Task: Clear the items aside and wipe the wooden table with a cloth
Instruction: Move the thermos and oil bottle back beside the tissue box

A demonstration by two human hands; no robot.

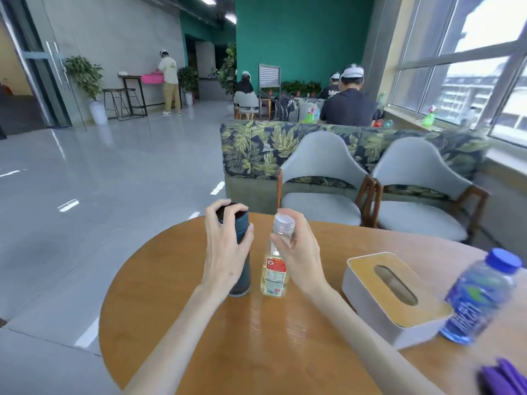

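the round wooden table [182,295] fills the lower half of the view, and both forearms reach over it from 6 o'clock toward the far edge at 12 o'clock. the left hand [226,246] grasps a dark blue flask [242,269] near its top, with the fingers curled around the black cap and the thumb on the right side of the body; the flask stands upright on the table. just beside it, at 3 o'clock of the flask, stands a clear bottle [275,269] with pale yellow liquid and a red and white label. the right hand [299,252] grasps this bottle at the neck, under its clear cap, with the thumb in front and the fingers behind. the flask and the bottle are near but they are apart, and both are around the middle of the table, a little toward the far edge. at 3 o'clock of the bottle lies a tissue box [368,303], white with a wooden lid and a long slot. at 4 o'clock, just beside the box near the right edge of the table, stands a blue bottle [479,297], which is blurred. a purple cloth [504,379] lies at 5 o'clock in the lower right corner, only partly in view. behind the table at 1 o'clock stand two grey chairs [322,166].
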